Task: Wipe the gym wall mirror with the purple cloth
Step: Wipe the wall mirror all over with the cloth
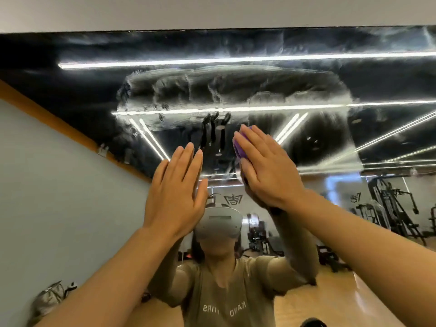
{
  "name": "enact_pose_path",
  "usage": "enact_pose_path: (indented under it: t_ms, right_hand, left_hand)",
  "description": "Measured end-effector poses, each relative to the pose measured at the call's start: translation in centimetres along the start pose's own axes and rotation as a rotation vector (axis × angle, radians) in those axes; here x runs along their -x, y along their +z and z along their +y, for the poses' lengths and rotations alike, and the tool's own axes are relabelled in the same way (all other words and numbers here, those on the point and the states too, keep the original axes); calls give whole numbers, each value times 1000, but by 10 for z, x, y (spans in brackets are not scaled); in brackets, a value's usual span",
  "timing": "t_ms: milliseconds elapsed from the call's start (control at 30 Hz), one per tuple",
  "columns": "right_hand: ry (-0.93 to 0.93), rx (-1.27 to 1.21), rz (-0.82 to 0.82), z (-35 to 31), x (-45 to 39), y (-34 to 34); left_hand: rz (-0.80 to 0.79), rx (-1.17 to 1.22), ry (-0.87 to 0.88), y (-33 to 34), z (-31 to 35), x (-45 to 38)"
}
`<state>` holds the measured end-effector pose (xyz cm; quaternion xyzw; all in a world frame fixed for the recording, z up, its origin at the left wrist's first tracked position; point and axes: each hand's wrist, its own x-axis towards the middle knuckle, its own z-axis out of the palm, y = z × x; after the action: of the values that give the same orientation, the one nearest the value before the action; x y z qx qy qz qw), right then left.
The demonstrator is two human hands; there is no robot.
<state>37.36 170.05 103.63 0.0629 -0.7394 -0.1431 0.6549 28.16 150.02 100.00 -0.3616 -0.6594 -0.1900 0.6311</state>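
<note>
My two forearms fill the bottom of the view, reaching up toward the glass. My right hand (266, 171) lies flat with its fingers (253, 143) straight and close together, pressing the purple cloth (239, 147) against the mirror (236, 90); only a bunched edge of the cloth shows past my fingertips and thumb side, the rest is hidden under my palm. My left hand (175, 194) is also flat, fingers straight and nearly together, thumb out a little, and holds nothing; I cannot tell for sure whether it touches the glass or hovers just off it.

Above my hands a wide patch of wet, milky smear (236, 90) spreads across the upper mirror, crossed by the reflected ceiling light strips (236, 61). To do this pass well, I judge I should keep my whole palm behind the cloth, press evenly, and sweep in overlapping strokes through the smear to the top edge, keeping my bare left hand off the wet part so it leaves no prints.

Reflected lower down are my headset (219, 224), my olive shirt (224, 298) and gym machines (391, 204) at right. The pale side wall (59, 197) closes in on the left, limiting my sweep there
</note>
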Motion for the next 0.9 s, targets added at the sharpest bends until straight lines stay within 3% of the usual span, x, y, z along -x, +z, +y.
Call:
enact_pose_path:
  t_ms: [167, 400, 500, 600, 800, 900]
  right_hand:
    - [177, -22, 43, 9, -82, -9]
    - [-3, -54, -4, -43, 63, 10]
    - [-70, -50, -55, -41, 77, 10]
    - [-92, -16, -64, -31, 42, 8]
    - [174, -19, 36, -16, -71, 0]
    - [216, -44, 44, -27, -70, 4]
  left_hand:
    - [-11, -10, 14, -5, -5, 3]
    - [-44, -51, 36, -12, -27, 14]
    - [-46, -40, 43, -12, -30, 20]
    - [-35, -48, 60, -11, -33, 22]
    - [-9, -49, 82, -4, -38, 24]
    - [15, -54, 91, -3, -40, 24]
